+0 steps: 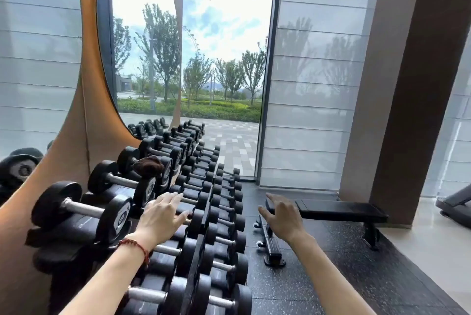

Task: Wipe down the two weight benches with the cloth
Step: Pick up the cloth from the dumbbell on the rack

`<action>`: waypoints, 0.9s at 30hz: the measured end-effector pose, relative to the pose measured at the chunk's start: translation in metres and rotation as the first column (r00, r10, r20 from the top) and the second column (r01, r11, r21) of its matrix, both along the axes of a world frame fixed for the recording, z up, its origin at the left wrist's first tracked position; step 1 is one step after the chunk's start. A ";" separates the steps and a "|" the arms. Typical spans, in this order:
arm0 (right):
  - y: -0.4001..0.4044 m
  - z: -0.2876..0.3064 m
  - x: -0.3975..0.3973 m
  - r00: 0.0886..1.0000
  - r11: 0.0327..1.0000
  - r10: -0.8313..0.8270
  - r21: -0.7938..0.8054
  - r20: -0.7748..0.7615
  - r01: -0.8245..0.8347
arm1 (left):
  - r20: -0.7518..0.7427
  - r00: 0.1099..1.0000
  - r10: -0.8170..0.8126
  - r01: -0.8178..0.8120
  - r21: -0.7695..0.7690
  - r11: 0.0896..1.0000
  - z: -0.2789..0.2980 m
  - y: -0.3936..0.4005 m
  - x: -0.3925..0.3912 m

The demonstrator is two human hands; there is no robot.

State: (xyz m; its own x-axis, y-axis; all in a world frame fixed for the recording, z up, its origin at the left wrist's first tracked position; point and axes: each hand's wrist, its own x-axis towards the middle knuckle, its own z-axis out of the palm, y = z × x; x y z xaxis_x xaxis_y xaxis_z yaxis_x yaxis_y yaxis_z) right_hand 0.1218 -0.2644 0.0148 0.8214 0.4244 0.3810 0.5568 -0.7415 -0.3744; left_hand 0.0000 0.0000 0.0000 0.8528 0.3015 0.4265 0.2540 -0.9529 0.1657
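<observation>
both hands bare and slack, left hand [163, 218] over the dumbbell rack [193, 251], right hand [281, 215] mid-frame. flat bench [341, 210] right of centre. brown cloth [149, 165] on a dumbbell; i reckon snagging it could nudge weights.

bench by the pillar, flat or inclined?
Flat. The bench pad runs level in one line over its legs on the floor; no section is raised.

Both bare arms reach forward, palms down; left hand [160, 218] with fingers straight and together, right hand [281, 216] with fingers loosely spread, neither holding anything
</observation>
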 end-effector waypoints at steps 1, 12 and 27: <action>0.007 -0.001 0.001 1.000 1.000 0.009 0.008 -0.004 -0.009 | 0.006 1.000 0.008 -0.008 -0.002 1.000 0.000 0.006 -0.002; 0.092 -0.014 0.005 0.996 0.995 0.086 0.046 0.022 -0.087 | 0.002 0.998 0.060 -0.060 0.033 0.998 -0.008 0.078 -0.001; 0.162 -0.024 0.114 0.984 0.983 0.176 0.049 0.010 -0.176 | -0.002 0.995 0.104 -0.104 0.028 0.994 -0.017 0.130 0.097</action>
State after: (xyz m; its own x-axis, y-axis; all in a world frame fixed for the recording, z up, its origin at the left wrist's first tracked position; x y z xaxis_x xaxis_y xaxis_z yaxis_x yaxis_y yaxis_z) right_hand 0.2357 -0.1020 -0.0095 0.7334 0.5426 0.4095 0.6790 -0.6126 -0.4045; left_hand 0.0973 0.1301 -0.0166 0.8189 0.3763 0.4334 0.3520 -0.9257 0.1386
